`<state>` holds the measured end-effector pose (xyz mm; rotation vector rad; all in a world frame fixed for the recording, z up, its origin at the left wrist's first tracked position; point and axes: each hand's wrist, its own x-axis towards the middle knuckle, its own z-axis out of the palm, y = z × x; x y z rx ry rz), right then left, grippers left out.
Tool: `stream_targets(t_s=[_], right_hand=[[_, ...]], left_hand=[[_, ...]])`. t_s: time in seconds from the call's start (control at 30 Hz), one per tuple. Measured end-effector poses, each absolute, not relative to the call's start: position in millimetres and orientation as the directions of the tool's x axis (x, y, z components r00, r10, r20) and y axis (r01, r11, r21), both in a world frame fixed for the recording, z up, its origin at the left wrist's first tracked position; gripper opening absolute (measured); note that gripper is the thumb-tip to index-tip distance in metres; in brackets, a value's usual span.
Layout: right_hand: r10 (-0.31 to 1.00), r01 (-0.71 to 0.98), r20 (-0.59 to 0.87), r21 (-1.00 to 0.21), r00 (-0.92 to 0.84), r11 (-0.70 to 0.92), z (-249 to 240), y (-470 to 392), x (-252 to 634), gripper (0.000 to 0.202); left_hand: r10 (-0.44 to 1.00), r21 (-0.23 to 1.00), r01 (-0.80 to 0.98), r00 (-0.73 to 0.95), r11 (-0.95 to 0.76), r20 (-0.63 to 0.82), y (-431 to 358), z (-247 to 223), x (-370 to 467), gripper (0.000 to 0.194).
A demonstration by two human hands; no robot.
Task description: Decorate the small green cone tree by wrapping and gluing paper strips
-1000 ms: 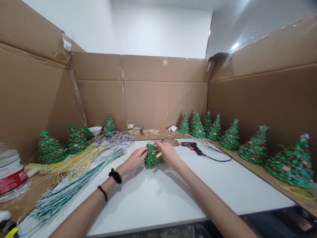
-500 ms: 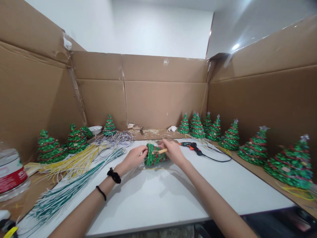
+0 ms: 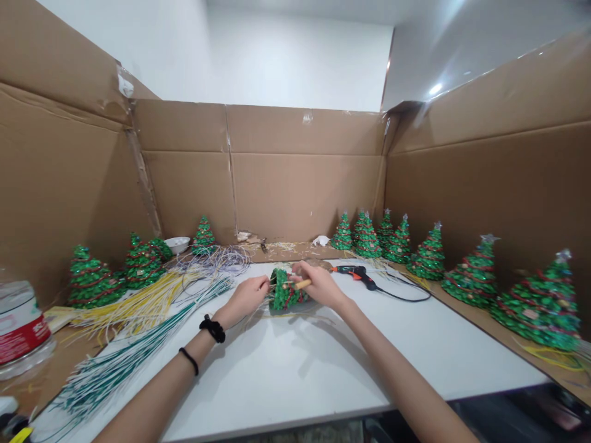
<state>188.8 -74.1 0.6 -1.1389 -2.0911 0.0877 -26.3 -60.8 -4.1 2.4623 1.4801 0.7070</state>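
A small green Christmas tree with red trim lies on its side above the white tabletop, its open base towards my left hand. My right hand is closed around a thin tool with a wooden handle, whose slim shaft points left across the tree. Some fingers of that hand reach behind the tree. My left hand, fingers pinched, is just left of the base. Thin pale strands seem to run from its fingertips to the tree, too fine to see clearly.
A glue gun with a black cord lies right of the tree. Green-white strands and yellow strands spread at left. Finished trees line the right side; more trees, a white bowl and a bottle stand left.
My left hand has drawn slightly left, off the tree's edge. The tree has turned so that its hollow base shows more. My right hand still holds the wooden-handled tool.
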Motion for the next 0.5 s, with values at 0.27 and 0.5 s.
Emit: stream_targets(t_s=[0.27,0.5], right_hand=[[0.760,0.714,0.519,-0.351,-0.391,0.606,4.4,-72.3,202.2,0.019],[0.749,0.677,0.553,-0.393,-0.366,0.622,-0.3,-74.8,188.7,0.018]], left_hand=[[0.898,0.333,0.845,0.330,-0.418,0.290,-63.1,2.6,-32.6,0.024],[0.872,0.671,0.567,0.402,-0.478,0.281,-58.5,-1.7,-22.5,0.026]])
